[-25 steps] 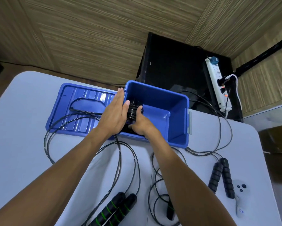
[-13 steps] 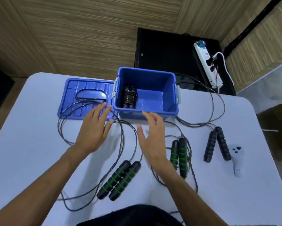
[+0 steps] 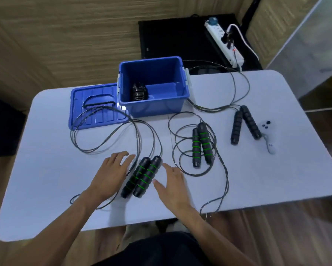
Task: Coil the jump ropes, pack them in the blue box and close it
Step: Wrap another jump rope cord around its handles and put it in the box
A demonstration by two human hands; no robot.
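Pulled back from the blue box (image 3: 153, 104), where one coiled rope (image 3: 140, 92) now lies; left hand (image 3: 111, 175) and right hand (image 3: 173, 186) with grip wide, empty, flanking the green-ringed handles (image 3: 142, 176) on the tabletop (image 3: 46, 169), probably next for coiling; lid (image 3: 96, 106) off

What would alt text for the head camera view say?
Two open hands, left hand and right hand, flank a pair of green-striped jump rope handles on a white table. Behind sit an open blue box holding one coiled rope, its lid beside it, and two more uncoiled ropes.
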